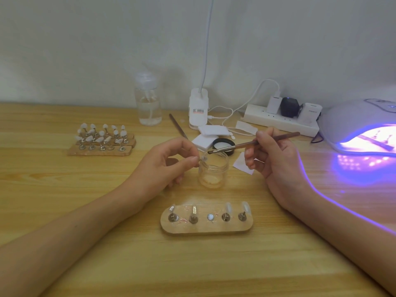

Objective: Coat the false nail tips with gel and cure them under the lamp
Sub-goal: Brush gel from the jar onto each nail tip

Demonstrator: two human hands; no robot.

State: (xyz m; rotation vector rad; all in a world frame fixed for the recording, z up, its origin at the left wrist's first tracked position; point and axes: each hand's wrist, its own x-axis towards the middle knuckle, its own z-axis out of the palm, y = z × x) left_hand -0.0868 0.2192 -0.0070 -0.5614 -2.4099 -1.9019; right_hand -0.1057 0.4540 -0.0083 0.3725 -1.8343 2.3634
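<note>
My left hand (171, 160) pinches a small nail tip (203, 158) on its stand, just above the rim of an open clear gel jar (213, 170). In my right hand (276, 155) a brown brush (252, 143) is held like a pen, its dark tip close to the nail tip. Near me lies an oval wooden holder (206, 229) with metal stands; two on the right carry clear nail tips, and its middle spot has no stand. The curing lamp (360, 123) glows violet at the far right, with a wooden strip inside.
Wooden strips (100, 146) with several nail tips on stands sit at the left. Behind the jar are its black lid (224, 144), white pads (211, 130), a second brush (177, 126), a pump bottle (148, 99), a white bottle (198, 108) and a power strip (280, 118) with cables.
</note>
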